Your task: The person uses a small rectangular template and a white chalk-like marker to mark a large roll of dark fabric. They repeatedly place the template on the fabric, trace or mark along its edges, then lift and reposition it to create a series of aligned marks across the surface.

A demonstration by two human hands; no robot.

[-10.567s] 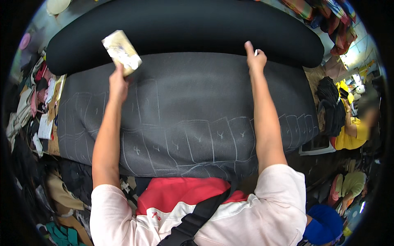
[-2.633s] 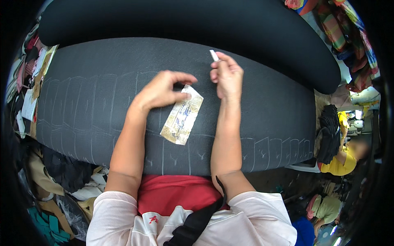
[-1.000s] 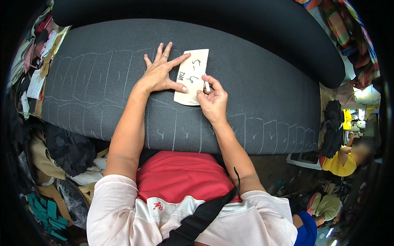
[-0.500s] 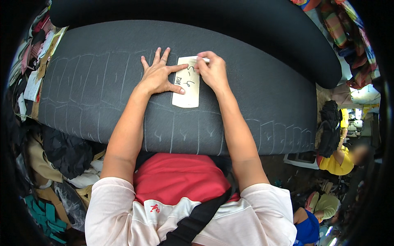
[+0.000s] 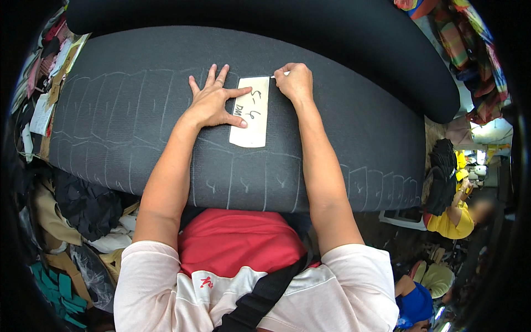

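Note:
A cream-coloured card template (image 5: 254, 130) with handwriting on it lies flat on dark grey fabric (image 5: 365, 116). My left hand (image 5: 213, 104) is spread open, its thumb and forefinger pressing on the template's left side and its other fingers resting on the fabric. Closed in a pinch, my right hand (image 5: 296, 82) holds a small white piece of chalk (image 5: 273, 77), its tip at the template's upper right corner. Pale chalk outlines of pattern pieces run across the fabric to the left and along the near edge.
A thick black fabric roll (image 5: 265, 19) lies along the far side. Dark cloth heaps (image 5: 88, 202) and teal scraps (image 5: 58, 293) sit lower left. Papers (image 5: 43, 113) rest by the left edge. At the right, a person in yellow (image 5: 451, 218) and one in blue (image 5: 414, 307) are nearby.
My right hand has moved slightly right with the chalk, from the template's top edge to its upper right corner. The left hand stays in place on the template.

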